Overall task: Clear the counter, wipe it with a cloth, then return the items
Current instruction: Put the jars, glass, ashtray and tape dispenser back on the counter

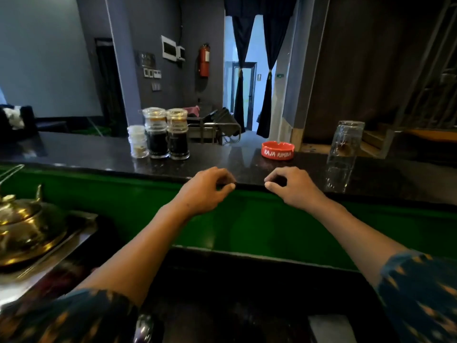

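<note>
Our left hand (206, 188) and right hand (288, 185) hover loosely curled, holding nothing, at the counter (86, 152) edge before the red ashtray (278, 150). Left of it stand three jars (159, 133); right, an upturned glass (345, 154), likeliest to topple. Between them we have room.

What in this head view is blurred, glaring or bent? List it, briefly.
Head view: the patterned sleeves at the bottom corners are smeared; the polished black stone counter mirrors the doorway light; the brass kettle at the left shows bright glints; the upturned clear glass tumbler looks hazy; the wide lens bows the counter edge and leans the walls outward.
</note>
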